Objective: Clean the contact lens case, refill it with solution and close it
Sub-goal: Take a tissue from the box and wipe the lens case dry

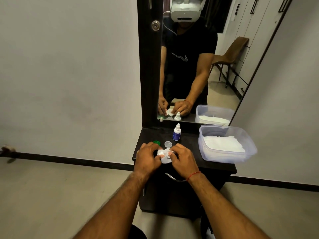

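Note:
Both my hands meet over the front of a small dark cabinet top [189, 149]. My left hand [148, 157] grips the contact lens case, which is almost wholly hidden under its fingers. My right hand [181, 161] pinches a crumpled white tissue [165, 155] and presses it against the case. Just behind my hands lie a green cap [157, 143] and a clear cap [168, 144], both off the case. A small white solution bottle [176, 132] with a blue label stands upright behind the caps, capped.
A clear plastic tub [227, 156] holding white tissues sits at the right of the cabinet top. A tall mirror [189, 66] stands at the back and reflects me. The cabinet has a drawer handle [174, 178] below my wrists. Grey wall lies to the left.

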